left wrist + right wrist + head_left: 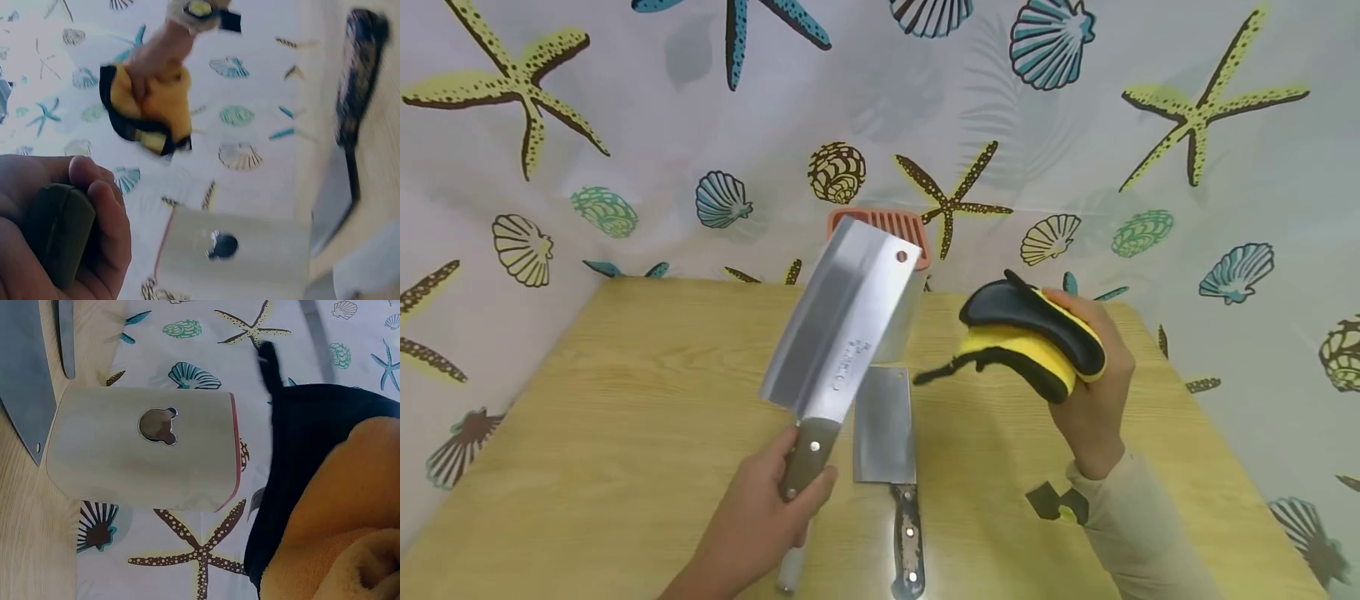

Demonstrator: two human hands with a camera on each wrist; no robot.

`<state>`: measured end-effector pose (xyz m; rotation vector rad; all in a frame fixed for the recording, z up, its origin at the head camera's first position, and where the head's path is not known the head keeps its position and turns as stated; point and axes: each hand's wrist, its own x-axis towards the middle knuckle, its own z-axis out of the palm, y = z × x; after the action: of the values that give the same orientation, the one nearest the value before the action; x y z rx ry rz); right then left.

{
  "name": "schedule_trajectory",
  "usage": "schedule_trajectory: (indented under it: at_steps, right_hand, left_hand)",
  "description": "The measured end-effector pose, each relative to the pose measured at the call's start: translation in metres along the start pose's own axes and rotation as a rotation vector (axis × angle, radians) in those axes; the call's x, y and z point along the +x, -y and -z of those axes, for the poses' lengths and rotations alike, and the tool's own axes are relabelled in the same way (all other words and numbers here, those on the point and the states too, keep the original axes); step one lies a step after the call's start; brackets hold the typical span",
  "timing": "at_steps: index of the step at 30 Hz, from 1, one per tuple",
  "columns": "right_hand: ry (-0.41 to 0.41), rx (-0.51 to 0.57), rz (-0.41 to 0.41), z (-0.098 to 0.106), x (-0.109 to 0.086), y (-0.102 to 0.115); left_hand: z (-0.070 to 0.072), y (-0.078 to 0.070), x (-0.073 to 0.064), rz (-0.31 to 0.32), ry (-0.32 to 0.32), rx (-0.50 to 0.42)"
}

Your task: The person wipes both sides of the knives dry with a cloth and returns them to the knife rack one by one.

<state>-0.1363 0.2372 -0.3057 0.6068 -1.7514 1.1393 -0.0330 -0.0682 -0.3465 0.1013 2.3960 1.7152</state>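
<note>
My left hand (763,504) grips a broad cleaver (850,333) by its grey-brown handle, the blade raised and tilted over the table. To the right, my right hand (1101,383) holds a bunched yellow cloth (1018,342) with black edging, apart from the blade. In the right wrist view the fuzzy cloth (350,487) fills the right side. Between the hands a second cleaver (883,425) lies flat, its worn dark handle towards me. Another knife's pale handle (792,571) shows below my left hand, the rest of it hidden.
At the table's far edge stands a whitish knife block (194,462) with an orange slotted top (880,221), partly hidden by the raised cleaver in the head view. A cloth printed with starfish and shells (865,108) hangs behind the wooden table (647,417).
</note>
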Motion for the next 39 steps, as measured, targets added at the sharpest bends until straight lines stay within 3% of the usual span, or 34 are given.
schedule_trajectory:
  at_steps: [5,12,17,24,39]
  right_hand:
    - [-0.012,0.022,0.011,0.008,-0.002,0.001]
    - [0.055,0.021,0.006,0.012,-0.003,-0.005]
    - [0.115,0.0,-0.013,0.013,-0.006,-0.006]
    - [0.125,-0.022,-0.038,0.014,-0.008,-0.005]
    - [0.148,-0.033,-0.043,0.011,-0.012,-0.009]
  left_hand:
    - [0.022,0.022,0.01,0.145,-0.084,0.04]
    - [0.037,0.063,0.02,0.238,-0.131,0.146]
    - [0.04,0.081,0.025,0.272,-0.125,0.205]
    - [0.04,0.089,0.028,0.323,-0.085,0.239]
    - [0.04,0.098,0.023,0.33,-0.026,0.202]
